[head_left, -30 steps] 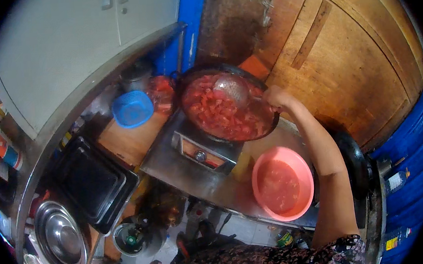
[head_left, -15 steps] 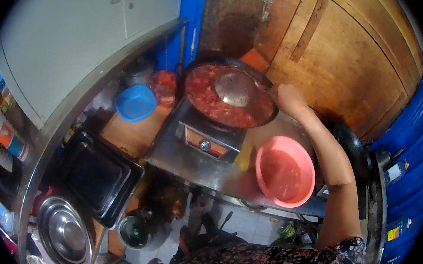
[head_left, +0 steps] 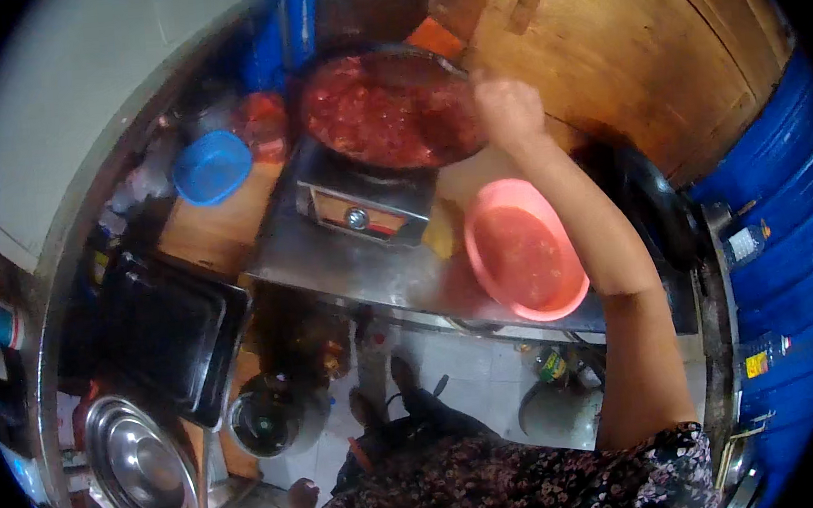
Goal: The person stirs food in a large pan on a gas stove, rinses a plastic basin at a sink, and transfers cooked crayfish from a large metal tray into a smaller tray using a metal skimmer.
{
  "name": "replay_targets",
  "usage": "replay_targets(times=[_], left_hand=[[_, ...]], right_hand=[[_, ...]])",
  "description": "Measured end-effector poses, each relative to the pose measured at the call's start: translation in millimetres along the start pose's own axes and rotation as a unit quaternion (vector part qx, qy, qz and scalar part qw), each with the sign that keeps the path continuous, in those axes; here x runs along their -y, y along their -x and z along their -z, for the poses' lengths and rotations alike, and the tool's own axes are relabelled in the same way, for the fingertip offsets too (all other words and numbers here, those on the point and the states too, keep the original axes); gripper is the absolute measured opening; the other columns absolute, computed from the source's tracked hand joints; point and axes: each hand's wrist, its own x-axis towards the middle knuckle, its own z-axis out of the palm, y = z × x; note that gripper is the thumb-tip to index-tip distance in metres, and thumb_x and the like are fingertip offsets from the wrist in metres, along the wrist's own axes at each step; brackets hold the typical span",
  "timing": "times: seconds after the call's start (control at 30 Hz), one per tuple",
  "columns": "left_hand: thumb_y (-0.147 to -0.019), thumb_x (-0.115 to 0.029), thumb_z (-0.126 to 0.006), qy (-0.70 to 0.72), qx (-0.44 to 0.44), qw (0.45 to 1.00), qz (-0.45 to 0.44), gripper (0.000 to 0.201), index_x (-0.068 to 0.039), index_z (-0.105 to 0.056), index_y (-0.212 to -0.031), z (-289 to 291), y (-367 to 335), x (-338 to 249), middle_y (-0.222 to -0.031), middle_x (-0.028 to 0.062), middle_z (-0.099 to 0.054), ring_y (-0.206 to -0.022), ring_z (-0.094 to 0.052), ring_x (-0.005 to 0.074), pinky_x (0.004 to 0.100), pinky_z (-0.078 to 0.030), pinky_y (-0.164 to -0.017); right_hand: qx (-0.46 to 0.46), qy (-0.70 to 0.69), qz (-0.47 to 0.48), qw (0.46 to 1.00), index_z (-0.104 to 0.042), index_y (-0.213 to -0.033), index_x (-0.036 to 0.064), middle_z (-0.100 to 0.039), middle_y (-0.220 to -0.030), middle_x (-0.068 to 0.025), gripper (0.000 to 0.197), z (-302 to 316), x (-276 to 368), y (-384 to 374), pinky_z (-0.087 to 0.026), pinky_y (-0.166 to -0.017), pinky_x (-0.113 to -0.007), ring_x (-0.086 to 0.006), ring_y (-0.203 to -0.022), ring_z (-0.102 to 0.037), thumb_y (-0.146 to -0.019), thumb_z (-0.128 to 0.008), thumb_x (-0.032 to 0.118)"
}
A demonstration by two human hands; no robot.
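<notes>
A wide dark wok full of red meat pieces in red liquid sits on a boxy stove with a round knob. My right hand is closed at the wok's right rim, around the handle of a metal skimmer. The skimmer's round head no longer shows and seems sunk among the meat. Under my right forearm stands a pink basin with some reddish liquid in it. My left hand hangs low at my side, away from the counter; its fingers are too hidden to read.
Left of the stove are a blue plastic basket on a wooden board, a black tray and stacked steel bowls. A dark pot stands lower down. To the right, a black pan leans by the wooden panel.
The skimmer head, on top of the meat before, has gone out of sight. My right hand stays at the wok's rim. The whole view has shifted, with the wok now higher and further left.
</notes>
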Motion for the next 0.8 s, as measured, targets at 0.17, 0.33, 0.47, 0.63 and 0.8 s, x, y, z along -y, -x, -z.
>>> replay_targets(times=[0.17, 0.33, 0.47, 0.63, 0.8], left_hand=[[-0.074, -0.022, -0.069, -0.066, 0.038, 0.997, -0.026, 0.027, -0.006, -0.066, -0.096, 18.5, -24.9, -47.8, -0.100, 0.0177, -0.065, -0.096, -0.061, 0.0363, 0.0447, -0.049, -0.086], [-0.079, -0.024, -0.068, -0.037, -0.080, 0.989, -0.122, 0.032, -0.005, -0.064, -0.105, 42.4, -79.2, -140.4, -0.103, 0.0175, -0.065, -0.097, -0.061, 0.0387, 0.0440, -0.049, -0.081], [-0.084, -0.023, -0.066, 0.027, -0.031, 0.988, -0.147, 0.032, -0.003, -0.061, -0.109, 73.3, -118.9, -292.8, -0.105, 0.0183, -0.064, -0.096, -0.062, 0.0355, 0.0428, -0.049, -0.080], [-0.083, -0.016, -0.071, 0.160, 0.017, 0.932, -0.325, 0.036, -0.004, -0.059, -0.114, 33.1, -157.9, -464.7, -0.103, 0.0102, -0.063, -0.092, -0.065, 0.0236, 0.0358, -0.054, -0.077], [-0.077, -0.021, -0.079, 0.510, 0.158, 0.840, -0.098, 0.056, -0.002, -0.051, -0.122, -24.8, -136.4, -579.8, -0.099, 0.0096, -0.058, -0.080, -0.065, 0.0224, 0.0344, -0.057, -0.069]], right_hand=[[-0.002, 0.016, -0.080, 0.997, -0.057, -0.099, 0.0005, -0.068, -0.082, -0.0168, 0.020, 22.4, -20.3, 11.1, -0.056, -0.060, -0.042, -0.0298, -0.072, -0.070, -0.082, -0.054, 0.009], [0.017, -0.005, -0.068, 0.998, -0.059, -0.087, 0.0037, -0.069, -0.082, -0.0177, 0.009, -5.4, -44.2, 25.0, -0.056, -0.060, -0.040, -0.0306, -0.073, -0.070, -0.081, -0.054, 0.008], [0.047, -0.033, -0.029, 0.998, -0.065, -0.086, 0.0039, -0.069, -0.082, -0.0176, 0.013, -40.8, -52.4, 29.2, -0.056, -0.062, -0.041, -0.0313, -0.076, -0.069, -0.081, -0.054, 0.008], [0.053, -0.107, -0.081, 0.989, -0.068, -0.088, 0.0023, -0.070, -0.088, -0.0173, 0.018, -68.3, -78.5, 34.8, -0.056, -0.069, -0.043, -0.0320, -0.083, -0.069, -0.082, -0.051, 0.007], [0.095, -0.082, -0.096, 0.987, -0.069, -0.091, 0.0014, -0.070, -0.087, -0.0179, 0.020, -90.9, -131.7, 70.8, -0.056, -0.067, -0.045, -0.0347, -0.084, -0.069, -0.084, -0.051, 0.007]])
